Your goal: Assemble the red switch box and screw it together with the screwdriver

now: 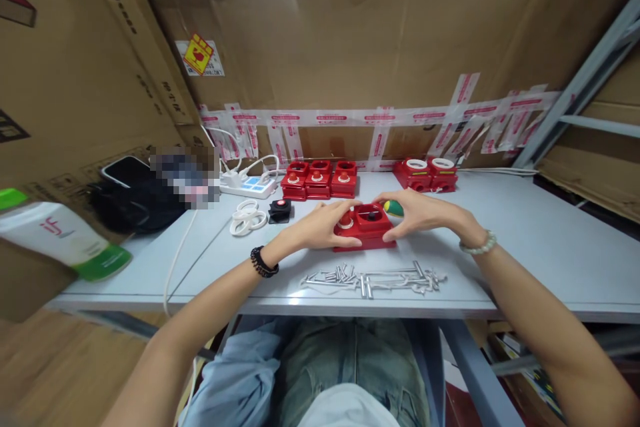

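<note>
A red housing (367, 233) with a round knob on its left and a round opening on its right lies on the table in front of me. My left hand (327, 225) grips its left end, thumb along the front side. Around the right end curves my right hand (413, 213), its thumb at the front corner. A green and yellow oval piece (393, 208) shows between that hand's thumb and fingers, beside the housing. Nearer the table edge lie several metal pins and rods (370, 280).
Behind stand three red housings (319, 180) and two with white rings (430, 175). White rings (247, 218), a black part (279, 211) and a power strip (250, 185) are at left. A bottle (65, 237) sits far left; cardboard (350, 47) walls the back.
</note>
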Motion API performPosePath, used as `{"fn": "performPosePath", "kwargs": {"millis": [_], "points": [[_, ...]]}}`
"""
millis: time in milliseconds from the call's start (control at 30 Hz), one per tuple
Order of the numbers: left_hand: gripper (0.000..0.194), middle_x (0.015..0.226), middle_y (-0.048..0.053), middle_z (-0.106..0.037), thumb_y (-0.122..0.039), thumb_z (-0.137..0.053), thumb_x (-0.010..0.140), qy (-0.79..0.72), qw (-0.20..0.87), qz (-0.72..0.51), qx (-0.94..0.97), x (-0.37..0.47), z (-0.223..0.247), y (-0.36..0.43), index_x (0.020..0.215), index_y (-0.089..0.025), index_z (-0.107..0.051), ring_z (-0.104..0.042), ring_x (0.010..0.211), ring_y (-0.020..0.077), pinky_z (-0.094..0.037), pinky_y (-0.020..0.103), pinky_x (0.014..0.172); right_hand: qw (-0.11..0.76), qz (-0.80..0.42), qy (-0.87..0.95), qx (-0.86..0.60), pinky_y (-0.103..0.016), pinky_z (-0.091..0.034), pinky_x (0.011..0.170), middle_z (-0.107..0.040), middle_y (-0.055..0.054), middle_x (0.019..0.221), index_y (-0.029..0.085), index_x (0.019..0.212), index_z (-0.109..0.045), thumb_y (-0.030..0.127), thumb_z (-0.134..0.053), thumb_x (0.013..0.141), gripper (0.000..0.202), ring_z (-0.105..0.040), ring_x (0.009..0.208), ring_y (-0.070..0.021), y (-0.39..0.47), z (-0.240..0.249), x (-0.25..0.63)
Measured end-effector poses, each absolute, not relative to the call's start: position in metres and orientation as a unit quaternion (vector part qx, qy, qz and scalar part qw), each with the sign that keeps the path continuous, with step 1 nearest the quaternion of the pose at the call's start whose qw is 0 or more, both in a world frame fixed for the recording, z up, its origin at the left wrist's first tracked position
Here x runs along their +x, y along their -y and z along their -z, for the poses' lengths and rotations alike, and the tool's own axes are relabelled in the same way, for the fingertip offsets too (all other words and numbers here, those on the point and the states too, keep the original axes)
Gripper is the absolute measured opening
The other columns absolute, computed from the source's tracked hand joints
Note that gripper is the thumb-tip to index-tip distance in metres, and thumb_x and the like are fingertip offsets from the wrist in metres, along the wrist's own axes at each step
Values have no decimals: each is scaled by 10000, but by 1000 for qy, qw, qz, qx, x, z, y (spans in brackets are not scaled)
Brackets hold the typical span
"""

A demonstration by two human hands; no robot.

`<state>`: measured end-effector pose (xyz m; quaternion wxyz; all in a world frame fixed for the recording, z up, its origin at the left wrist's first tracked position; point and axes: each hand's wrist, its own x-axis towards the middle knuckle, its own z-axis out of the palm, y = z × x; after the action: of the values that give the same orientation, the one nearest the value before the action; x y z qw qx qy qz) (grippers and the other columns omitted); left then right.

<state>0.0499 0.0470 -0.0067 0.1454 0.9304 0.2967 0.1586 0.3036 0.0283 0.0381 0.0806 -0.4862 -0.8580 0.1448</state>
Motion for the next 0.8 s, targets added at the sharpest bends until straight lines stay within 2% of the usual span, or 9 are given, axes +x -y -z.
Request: {"fn": "performPosePath", "kwargs": {"millis": [200, 367, 600, 667, 800], "points": [[789, 1418, 163, -518, -603, -654, 789, -288, 123, -171, 934, 53, 11, -46, 1426, -248, -352, -536, 1249, 349, -384, 481, 1013, 48, -128, 851, -507, -363, -493, 760, -692, -88, 1063, 207, 1150, -634, 569, -778, 576, 693, -641, 905, -272, -29, -36, 304], [793, 1442, 160, -493, -572, -658, 805, -286, 139, -176, 932, 55, 15, -45, 1452, -251, -331, -514, 1273, 339, -369, 498, 1045, 20, -140, 847, -512, -313, -448, 672, -683, -54, 939, 195, 1062, -634, 576, -777, 551, 653, -615, 802, -231, -30, -36, 307], [738, 1525, 162, -366, -537, -572, 891, -302, 110, -215, 922, 56, 24, -55, 1500, -275, -248, -377, 1388, 332, -332, 551, 1092, 6, -99, 805, -585, -295, -327, 515, -604, -16, 667, 201, 714, -559, 559, -749, 559, 434, -530, 609, -179, -36, -38, 311], [700, 1520, 159, -362, -529, -551, 908, -311, 101, -230, 917, 53, 22, -57, 1491, -279, -254, -378, 1382, 330, -337, 572, 1085, -4, -74, 761, -644, -304, -321, 503, -623, -43, 682, 200, 676, -544, 583, -749, 543, 455, -546, 605, -192, -38, -39, 316], [567, 1482, 177, -382, -494, -548, 917, -342, 75, -229, 908, 46, 13, -57, 1404, -257, -377, -405, 1349, 348, -370, 626, 1036, 5, -21, 696, -718, -331, -368, 542, -677, -115, 755, 180, 689, -595, 630, -710, 581, 476, -614, 683, -256, -42, -39, 322]]}}
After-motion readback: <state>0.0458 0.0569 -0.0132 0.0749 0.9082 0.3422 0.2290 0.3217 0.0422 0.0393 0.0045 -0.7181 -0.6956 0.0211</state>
